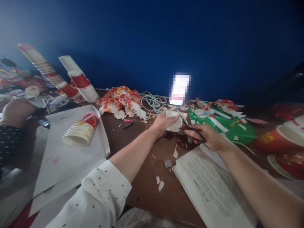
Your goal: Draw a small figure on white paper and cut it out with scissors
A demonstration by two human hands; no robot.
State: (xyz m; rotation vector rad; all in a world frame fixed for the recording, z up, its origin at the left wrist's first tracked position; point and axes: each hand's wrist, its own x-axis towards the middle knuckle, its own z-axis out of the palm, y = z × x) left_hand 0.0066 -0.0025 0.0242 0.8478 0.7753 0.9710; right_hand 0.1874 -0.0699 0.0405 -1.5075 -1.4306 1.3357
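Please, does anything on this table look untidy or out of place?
Yes. White paper scraps lie scattered on the brown tabletop, near the scissors in the right hand, like loose cuttings. One stack of paper cups lies on its side on white paper, instead of standing upright.

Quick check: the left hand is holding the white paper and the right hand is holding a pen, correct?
Not a pen: the right hand holds dark-handled scissors, as the head view shows. The left hand does hold the white paper.

Left arm (136,154) extends from seven o'clock, left hand (162,124) pinching; right arm (249,171) extends from four o'clock, right hand (209,136) curled.
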